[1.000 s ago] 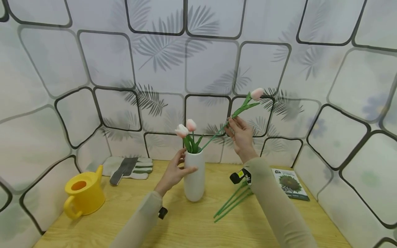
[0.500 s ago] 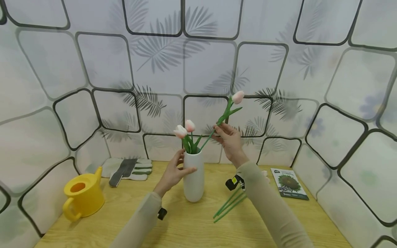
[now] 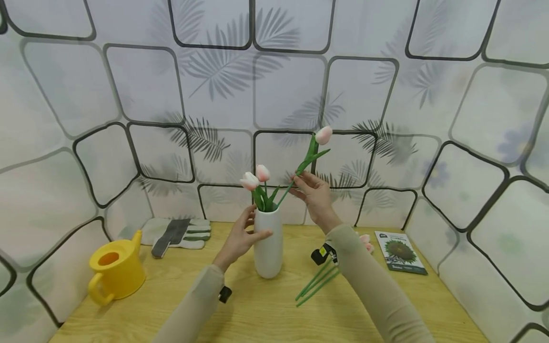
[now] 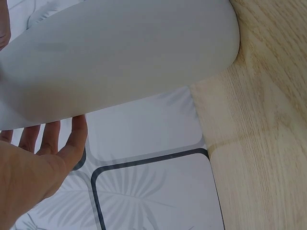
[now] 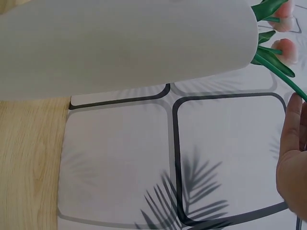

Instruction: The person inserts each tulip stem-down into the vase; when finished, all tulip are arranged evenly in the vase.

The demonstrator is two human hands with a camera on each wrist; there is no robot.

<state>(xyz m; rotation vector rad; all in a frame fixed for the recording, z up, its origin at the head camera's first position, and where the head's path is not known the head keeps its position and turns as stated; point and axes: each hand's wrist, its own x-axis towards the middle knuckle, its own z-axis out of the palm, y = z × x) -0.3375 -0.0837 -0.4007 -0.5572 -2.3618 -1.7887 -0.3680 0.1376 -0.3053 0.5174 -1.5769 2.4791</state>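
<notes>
A tall white vase [image 3: 269, 247] stands upright on the wooden table. My left hand [image 3: 240, 240] grips its upper left side, with the thumb across the front and the fingers behind; in the left wrist view the fingertips [image 4: 79, 122] meet the vase wall. Two pink-white tulips [image 3: 263, 173] stand in the vase. Above and right of the rim, my right hand [image 3: 316, 197] pinches the green stem of another pink tulip [image 3: 323, 136] just below its leaves. That tulip leans right, its lower stem running into the vase mouth.
More tulips with green stems [image 3: 315, 288] lie on the table at right, partly hidden by the right forearm. A seed packet [image 3: 401, 253] lies beyond them. At left are a yellow watering can [image 3: 122, 271] and grey-white gloves [image 3: 182, 233]. A patterned wall [image 3: 291, 95] rises behind.
My right hand has moved left and down with the tulip, and its stem now reaches deeper into the vase and stands steeper. My left hand stays on the vase.
</notes>
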